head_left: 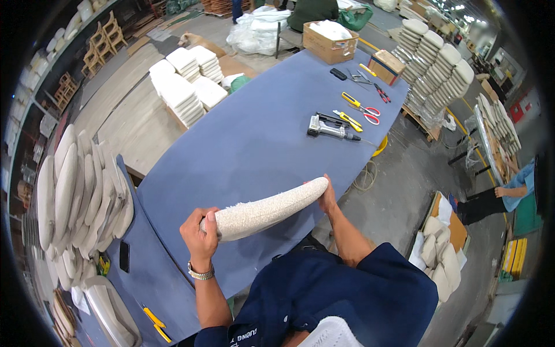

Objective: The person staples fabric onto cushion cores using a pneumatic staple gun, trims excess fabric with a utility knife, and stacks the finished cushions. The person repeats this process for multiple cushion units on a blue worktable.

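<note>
Between my two hands I hold a cream, rough-textured upholstered seat pad (pixel 263 211), tilted so that its long edge faces up. My left hand (pixel 199 234) grips its left end, thumb over the edge. Round the right end closes my right hand (pixel 327 196), its fingers partly hidden behind the pad. The pad is held above a blue-covered table (pixel 231 156). Farther along that table lie a staple gun (pixel 332 127), a yellow utility knife (pixel 347 120) and red-handled scissors (pixel 364 109).
Upholstered pads (pixel 87 191) pile up at the left, near a black phone (pixel 124 257) and yellow cutter (pixel 155 321). Pliers (pixel 381 92) and cardboard boxes (pixel 330 46) sit at the table's far end. White cushions (pixel 188 81) are stacked beyond. A person (pixel 509 191) stands at right.
</note>
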A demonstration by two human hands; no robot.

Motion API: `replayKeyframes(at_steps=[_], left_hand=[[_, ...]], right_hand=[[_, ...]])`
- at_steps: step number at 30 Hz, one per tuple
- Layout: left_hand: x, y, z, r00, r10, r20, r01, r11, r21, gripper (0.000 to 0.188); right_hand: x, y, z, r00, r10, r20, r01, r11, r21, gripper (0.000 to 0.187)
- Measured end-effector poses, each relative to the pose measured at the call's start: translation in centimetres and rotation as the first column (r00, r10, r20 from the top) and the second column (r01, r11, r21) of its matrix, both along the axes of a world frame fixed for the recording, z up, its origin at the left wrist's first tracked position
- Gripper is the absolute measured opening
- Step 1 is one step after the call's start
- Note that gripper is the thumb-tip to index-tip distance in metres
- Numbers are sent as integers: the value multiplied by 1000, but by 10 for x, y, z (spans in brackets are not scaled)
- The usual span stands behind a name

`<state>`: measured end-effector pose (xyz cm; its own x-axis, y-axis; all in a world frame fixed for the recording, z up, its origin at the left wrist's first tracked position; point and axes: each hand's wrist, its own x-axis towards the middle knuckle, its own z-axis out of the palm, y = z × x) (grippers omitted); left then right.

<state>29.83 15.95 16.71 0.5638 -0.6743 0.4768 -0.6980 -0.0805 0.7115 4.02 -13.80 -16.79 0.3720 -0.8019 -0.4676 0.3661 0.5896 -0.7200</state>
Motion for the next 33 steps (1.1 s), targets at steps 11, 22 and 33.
replayKeyframes(at_steps=[11, 22, 33], left_hand=[[17, 25, -33, 956, 45, -291, -27, 997, 67, 41], [-7, -32, 2, 928, -226, -298, 259, 963, 77, 29], [-14, -26, 201, 345, -667, 660, 939, 240, -247, 59]], right_hand=[[-3, 31, 81, 933, -271, 235, 271, 962, 35, 49], [-50, 21, 135, 930, -323, -176, 142, 756, -639, 40], [-80, 70, 90, 834, -338, -437, 117, 881, -459, 29]])
